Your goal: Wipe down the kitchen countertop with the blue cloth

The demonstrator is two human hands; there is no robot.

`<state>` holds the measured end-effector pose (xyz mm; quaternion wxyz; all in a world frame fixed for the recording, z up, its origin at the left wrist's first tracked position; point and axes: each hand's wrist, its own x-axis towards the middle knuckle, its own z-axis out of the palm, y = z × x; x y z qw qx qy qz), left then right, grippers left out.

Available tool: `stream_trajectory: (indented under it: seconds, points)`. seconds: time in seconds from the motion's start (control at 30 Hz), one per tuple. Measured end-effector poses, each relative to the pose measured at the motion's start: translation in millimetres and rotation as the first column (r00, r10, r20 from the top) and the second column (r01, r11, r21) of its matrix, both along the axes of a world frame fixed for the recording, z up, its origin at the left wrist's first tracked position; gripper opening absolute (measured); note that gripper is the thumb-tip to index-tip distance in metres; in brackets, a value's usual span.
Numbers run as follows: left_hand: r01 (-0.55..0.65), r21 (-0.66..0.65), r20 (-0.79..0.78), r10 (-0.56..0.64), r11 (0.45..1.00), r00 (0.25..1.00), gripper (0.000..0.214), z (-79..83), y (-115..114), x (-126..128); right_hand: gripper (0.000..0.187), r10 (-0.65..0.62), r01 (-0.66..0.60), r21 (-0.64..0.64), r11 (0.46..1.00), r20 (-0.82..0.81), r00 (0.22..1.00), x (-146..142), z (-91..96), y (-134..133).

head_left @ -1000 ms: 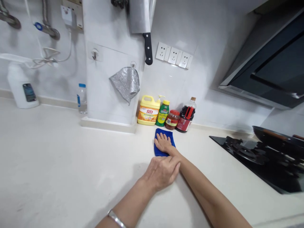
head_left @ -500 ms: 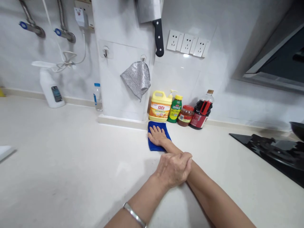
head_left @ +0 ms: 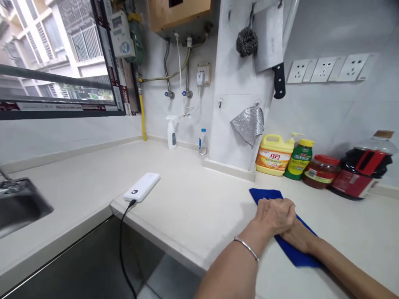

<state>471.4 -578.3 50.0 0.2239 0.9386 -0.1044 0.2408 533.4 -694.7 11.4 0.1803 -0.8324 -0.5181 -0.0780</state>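
Note:
A blue cloth [head_left: 299,253] lies flat and slanted on the white countertop [head_left: 187,211]. My right hand [head_left: 296,236] rests on top of it, palm side down, its fingers hidden beneath my other hand. Curled over the back of the right hand is my left hand [head_left: 277,214], its fingers closed around it. A silver bangle [head_left: 246,248] circles the left wrist.
Along the wall behind the cloth stand a yellow detergent jug [head_left: 274,155], a green bottle [head_left: 298,160], a red-lidded jar [head_left: 321,171] and a dark sauce bottle [head_left: 350,180]. A cleaver [head_left: 269,39] hangs above. Left lie a white power bank [head_left: 142,186] and a sink [head_left: 21,207].
The cloth and right hand have come away from the bottles, nearer to me. My left hand has shifted from the right forearm onto the right hand. The view has swung left.

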Motion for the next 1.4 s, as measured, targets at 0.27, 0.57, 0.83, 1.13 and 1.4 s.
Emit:
stream_trajectory:
  seconds: [0.27, 0.57, 0.83, 1.13, 1.4]
  points:
    - [-0.005, 0.0, -0.106, 0.005, 1.0, 0.994, 0.039, -10.9, 10, 0, 0.059, 0.069, -0.062, -0.147, 0.987, 0.045, 0.997, -34, -13.1, -63]
    - [-0.107, 0.026, -0.226, 0.11, 0.994, 0.968, 0.044, -14.6, 14, 5, 0.053, -0.006, 0.007, -0.03, 1.0, 0.01, 1.0, -36, -18.8, -72]
    - [-0.31, 0.049, -0.327, 0.308, 0.95, 0.894, 0.049, -4.3, 17, 1, 0.069, -0.447, 0.444, 0.061, 0.894, 0.051, 0.893, -8, -24.6, -106]
    - [-0.285, 0.107, -0.352, 0.305, 0.952, 0.885, 0.041, 6.7, 20, 7, 0.039, -0.534, 0.503, -0.229, 0.833, -0.098, 0.84, -45, 35.0, -93]
    - [-0.151, -0.05, -0.252, 0.134, 0.987, 0.958, 0.029, 17.4, 32, 14, 0.024, -0.526, 0.483, -0.211, 0.85, -0.287, 0.801, -45, 60.3, -91]
